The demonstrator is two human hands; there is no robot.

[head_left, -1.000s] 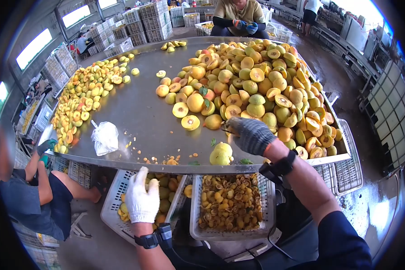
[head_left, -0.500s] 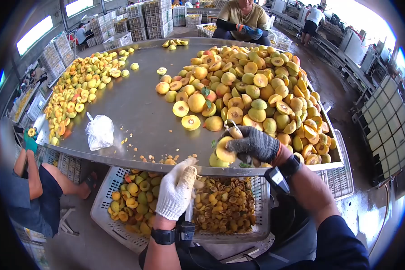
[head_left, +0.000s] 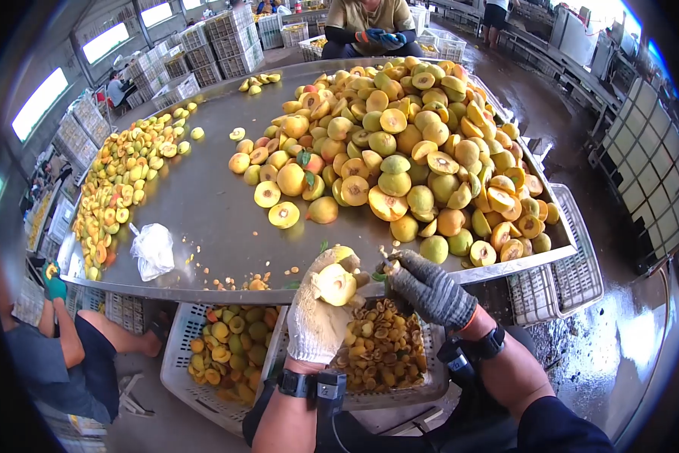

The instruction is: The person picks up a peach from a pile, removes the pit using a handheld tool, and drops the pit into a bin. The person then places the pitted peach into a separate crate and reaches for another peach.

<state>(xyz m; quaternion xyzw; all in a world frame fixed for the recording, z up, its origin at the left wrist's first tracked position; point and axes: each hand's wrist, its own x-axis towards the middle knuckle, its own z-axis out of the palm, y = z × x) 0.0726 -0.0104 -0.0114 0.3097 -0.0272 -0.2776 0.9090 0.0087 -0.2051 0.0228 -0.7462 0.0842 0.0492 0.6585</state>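
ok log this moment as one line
white-gloved left hand: holding pale-yellow cut fruit | grey-gloved right hand: alongside, grip unclear | grey metal table: yellow-green fruit heap

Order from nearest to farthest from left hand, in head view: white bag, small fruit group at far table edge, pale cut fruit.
1. Pale cut fruit, in the grip of the left hand.
2. White bag, left side of the table.
3. Small fruit group, at the far edge.

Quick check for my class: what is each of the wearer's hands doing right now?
Left hand: closed around a cut fruit.
Right hand: fingers bent, something small and pale at the tips; its grip cannot be told.
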